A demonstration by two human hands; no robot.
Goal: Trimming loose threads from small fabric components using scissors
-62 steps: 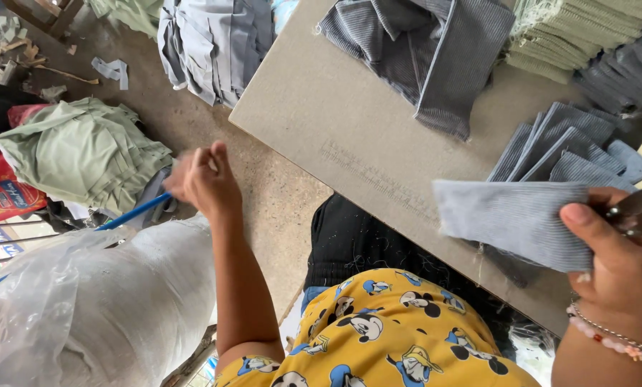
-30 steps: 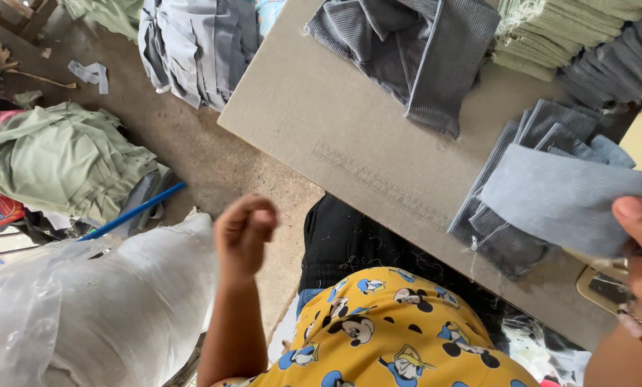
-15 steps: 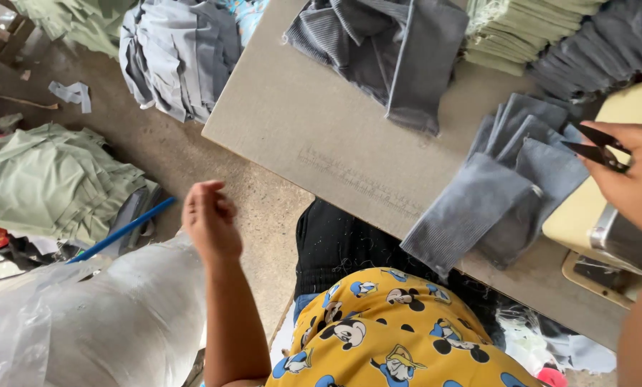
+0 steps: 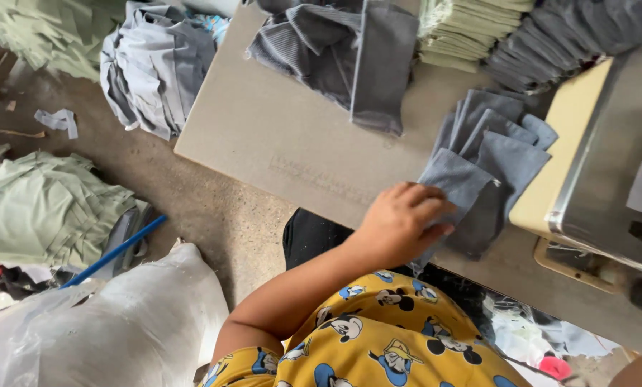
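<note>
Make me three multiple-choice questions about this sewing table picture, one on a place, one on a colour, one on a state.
1. Where does the left hand rest?
A. on the fanned stack of blue-grey fabric pieces
B. on the white plastic sack
C. on the blue stick

2. What colour is the neat folded cloth stack at the far edge of the grey-beige board table?
A. red
B. pale green
C. black

3. How is the left hand?
A. clenched in the air
B. fingers laid on cloth
C. gripping scissors

Answers: 1 A, its fingers lie on the nearest blue-grey piece. 2 B, the stack is light green. 3 B, the fingers are spread on the fabric and hold no tool.
</note>
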